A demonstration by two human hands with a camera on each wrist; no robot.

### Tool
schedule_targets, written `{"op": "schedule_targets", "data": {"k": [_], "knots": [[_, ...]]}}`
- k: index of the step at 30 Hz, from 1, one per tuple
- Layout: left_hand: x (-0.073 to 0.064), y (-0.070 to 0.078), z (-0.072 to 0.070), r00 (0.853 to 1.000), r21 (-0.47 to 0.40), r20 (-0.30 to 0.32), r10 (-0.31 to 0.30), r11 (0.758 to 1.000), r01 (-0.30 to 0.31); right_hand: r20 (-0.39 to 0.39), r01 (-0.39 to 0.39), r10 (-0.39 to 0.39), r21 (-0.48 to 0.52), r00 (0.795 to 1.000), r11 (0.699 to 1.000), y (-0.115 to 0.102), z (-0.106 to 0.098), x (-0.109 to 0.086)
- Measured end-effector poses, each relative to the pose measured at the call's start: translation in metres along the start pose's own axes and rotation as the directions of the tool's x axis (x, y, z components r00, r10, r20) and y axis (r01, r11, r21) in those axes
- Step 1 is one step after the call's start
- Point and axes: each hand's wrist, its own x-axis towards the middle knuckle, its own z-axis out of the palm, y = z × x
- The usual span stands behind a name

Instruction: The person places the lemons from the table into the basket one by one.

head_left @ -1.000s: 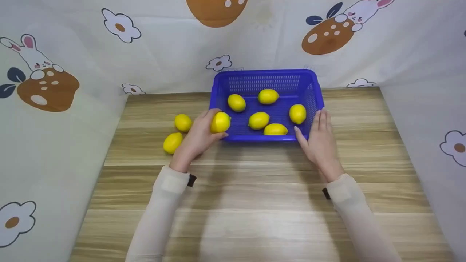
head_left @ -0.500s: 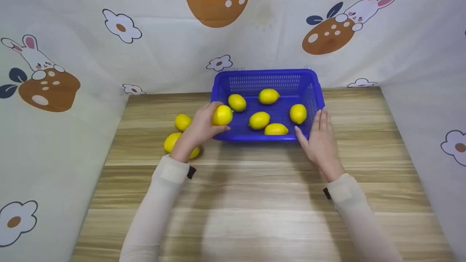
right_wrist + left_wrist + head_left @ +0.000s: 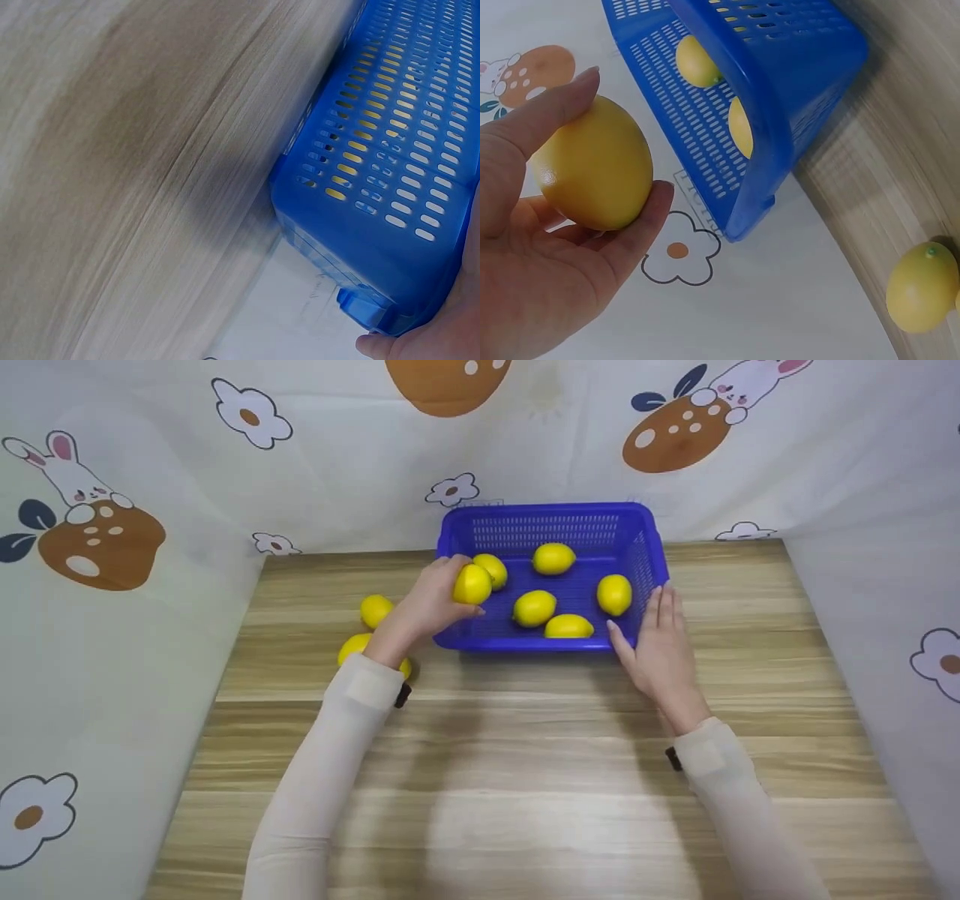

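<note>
My left hand (image 3: 431, 598) grips a yellow lemon (image 3: 472, 584) between thumb and fingers, above the left side of a blue plastic basket (image 3: 517, 645). In the left wrist view the held lemon (image 3: 596, 165) is apart from the basket (image 3: 769, 97). Several lemons lie spread on the basket floor, one (image 3: 495, 568) partly hidden behind the held one. My right hand (image 3: 664, 660) rests on the basket's front right corner, fingers straight along the right side and thumb at the front rim. The right wrist view shows a bit of that hand (image 3: 442, 330) against the basket wall (image 3: 360, 255).
Three lemons lie on the wooden table (image 3: 480, 780) left of the basket; one lemon (image 3: 376, 611) is at the back, another (image 3: 352, 647) nearer, and the third is mostly behind my left wrist. A patterned cloth (image 3: 360, 457) hangs behind and at both sides.
My left hand has carried the lemon from the basket's front left corner back and to the right, over its left side. The right hand and basket stay put.
</note>
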Motion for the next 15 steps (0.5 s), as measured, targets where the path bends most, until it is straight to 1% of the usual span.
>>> {"op": "schedule_targets", "data": {"k": [6, 15], "knots": [[0.0056, 0.0025, 0.0008, 1.000, 0.017, 0.016, -0.004, 1.000, 0.003, 0.007, -0.004, 0.004, -0.008, 1.000, 1.000, -0.0007, -0.0003, -0.0001], [0.0083, 0.0023, 0.0021, 1.000, 0.027, 0.011, 0.019, 0.999, -0.019, 0.002, 0.001, -0.001, -0.018, 1.000, 1.000, 0.0010, 0.0013, 0.0004]]}}
